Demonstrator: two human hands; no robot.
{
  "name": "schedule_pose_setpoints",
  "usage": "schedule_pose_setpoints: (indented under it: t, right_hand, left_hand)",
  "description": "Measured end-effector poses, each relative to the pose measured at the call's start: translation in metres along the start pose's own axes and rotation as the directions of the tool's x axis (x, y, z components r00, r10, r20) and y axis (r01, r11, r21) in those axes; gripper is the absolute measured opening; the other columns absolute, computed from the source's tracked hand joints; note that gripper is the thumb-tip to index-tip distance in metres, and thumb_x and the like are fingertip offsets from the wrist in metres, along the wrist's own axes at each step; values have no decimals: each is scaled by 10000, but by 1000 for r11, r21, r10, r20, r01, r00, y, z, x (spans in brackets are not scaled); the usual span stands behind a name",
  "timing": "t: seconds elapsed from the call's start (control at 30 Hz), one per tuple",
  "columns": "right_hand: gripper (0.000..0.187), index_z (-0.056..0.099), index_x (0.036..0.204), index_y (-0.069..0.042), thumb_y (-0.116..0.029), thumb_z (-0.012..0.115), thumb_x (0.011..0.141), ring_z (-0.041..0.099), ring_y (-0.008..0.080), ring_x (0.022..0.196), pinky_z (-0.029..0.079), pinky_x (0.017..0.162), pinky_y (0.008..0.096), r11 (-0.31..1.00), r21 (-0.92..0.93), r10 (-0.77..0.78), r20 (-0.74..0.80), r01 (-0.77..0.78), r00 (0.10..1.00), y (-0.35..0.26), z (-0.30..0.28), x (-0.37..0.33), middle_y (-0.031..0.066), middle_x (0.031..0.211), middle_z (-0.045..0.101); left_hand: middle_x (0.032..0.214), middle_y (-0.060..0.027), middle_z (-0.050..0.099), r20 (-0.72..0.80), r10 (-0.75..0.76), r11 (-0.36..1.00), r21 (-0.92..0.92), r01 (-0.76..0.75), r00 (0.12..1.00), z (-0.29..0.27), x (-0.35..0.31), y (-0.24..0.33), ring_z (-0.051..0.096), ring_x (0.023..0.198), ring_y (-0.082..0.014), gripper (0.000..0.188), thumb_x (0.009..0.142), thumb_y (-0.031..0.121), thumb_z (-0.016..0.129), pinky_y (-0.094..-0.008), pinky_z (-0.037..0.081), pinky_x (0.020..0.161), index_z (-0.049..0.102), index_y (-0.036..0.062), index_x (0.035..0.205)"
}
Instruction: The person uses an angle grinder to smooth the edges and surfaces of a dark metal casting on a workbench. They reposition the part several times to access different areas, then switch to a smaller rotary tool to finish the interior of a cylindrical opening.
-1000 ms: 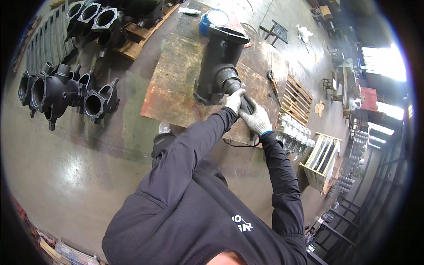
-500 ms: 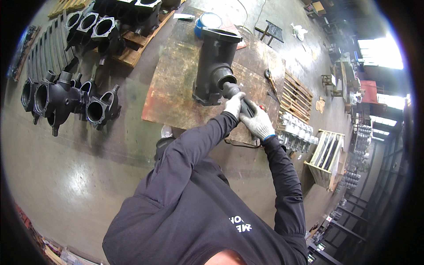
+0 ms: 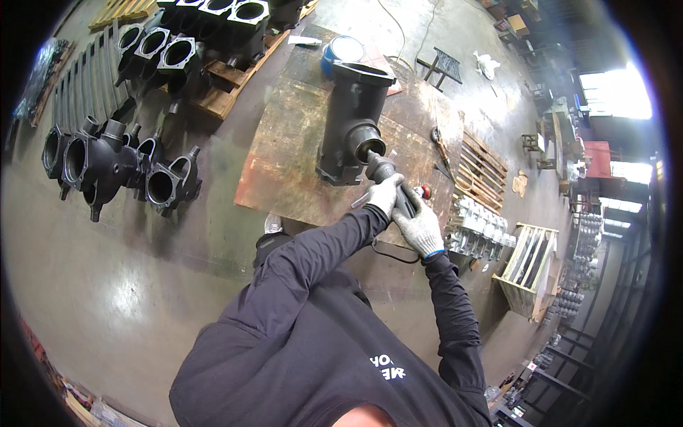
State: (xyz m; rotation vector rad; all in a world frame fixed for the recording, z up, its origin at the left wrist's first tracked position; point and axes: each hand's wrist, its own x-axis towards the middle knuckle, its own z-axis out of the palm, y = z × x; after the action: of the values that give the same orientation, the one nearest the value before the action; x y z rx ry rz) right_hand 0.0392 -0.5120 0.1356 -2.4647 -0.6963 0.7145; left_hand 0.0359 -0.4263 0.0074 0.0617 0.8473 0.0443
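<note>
A black cast housing [image 3: 346,112] stands on the worn work table, its round side port [image 3: 366,138] facing me. Gripping a dark grey hand-held power tool [image 3: 381,169], which looks like a die grinder, are both my gloved hands. My left hand [image 3: 385,196] wraps the body near its front end. Behind it, my right hand [image 3: 421,229] is closed around the rear of the body. The tool's front end points into the mouth of the port; its very tip is hard to make out inside.
The brown table [image 3: 274,160] carries a blue can [image 3: 346,50] behind the housing. A red-tipped object [image 3: 425,191] lies beside my right hand. A black cable [image 3: 395,258] hangs off the near edge. More black castings [image 3: 107,160] stand at left; a wooden pallet [image 3: 482,171] lies at right.
The whole view has shifted slightly, so the table and housing appear a little lower. Both hands keep their hold on the tool, whose front end sits slightly farther out from the port.
</note>
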Motion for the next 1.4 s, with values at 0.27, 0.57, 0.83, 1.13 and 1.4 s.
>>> schedule_pose_setpoints:
  t: [0.27, 0.57, 0.83, 1.13, 1.4]
  right_hand:
    - [714, 530, 1466, -35, -310, 763, 850, 685, 293, 1185, 518, 1015, 347, 997, 50, -56, -38, 58, 998, 33, 39, 57, 231, 1288, 684]
    - [680, 557, 1440, -59, -335, 757, 852, 691, 322, 1161, 536, 995, 376, 995, -20, -98, -122, 96, 988, 42, 51, 54, 213, 1279, 687]
    - [704, 535, 1466, -58, -315, 768, 854, 704, 302, 1138, 536, 982, 345, 1000, 12, -26, -100, 28, 995, 19, 24, 13, 212, 1281, 689]
    - [702, 542, 1472, -87, -311, 771, 847, 705, 305, 1138, 534, 980, 357, 1000, -23, -5, -89, 3, 996, -1, -4, -20, 208, 1257, 702]
    - [703, 564, 1444, -78, -400, 752, 847, 709, 325, 1107, 548, 961, 370, 999, -25, -26, -135, 23, 991, 14, 28, 25, 209, 1227, 710]
  left_hand:
    - [1085, -195, 694, -9, 70, 992, 105, -69, 997, -25, 84, 20, 695, 884, -272, 656, 793, 291, 815, -414, 578, 813, 589, -134, 1238]
    - [917, -124, 700, 5, 42, 990, 135, -42, 999, -26, 75, 27, 670, 781, -249, 306, 901, 287, 731, -391, 556, 778, 674, 10, 1019]
    - [929, -122, 700, 16, 52, 993, 103, -54, 999, -12, 39, 4, 679, 751, -273, 274, 935, 289, 692, -444, 558, 752, 654, 27, 1008]
    - [854, -71, 688, 80, -7, 1000, 2, 7, 997, -4, 7, -16, 677, 715, -227, 189, 925, 237, 678, -396, 575, 681, 647, 72, 1012]
    - [839, -118, 685, 89, -53, 991, 125, 41, 995, -19, 68, 11, 674, 737, -286, 287, 944, 337, 634, -453, 565, 742, 632, 55, 995]
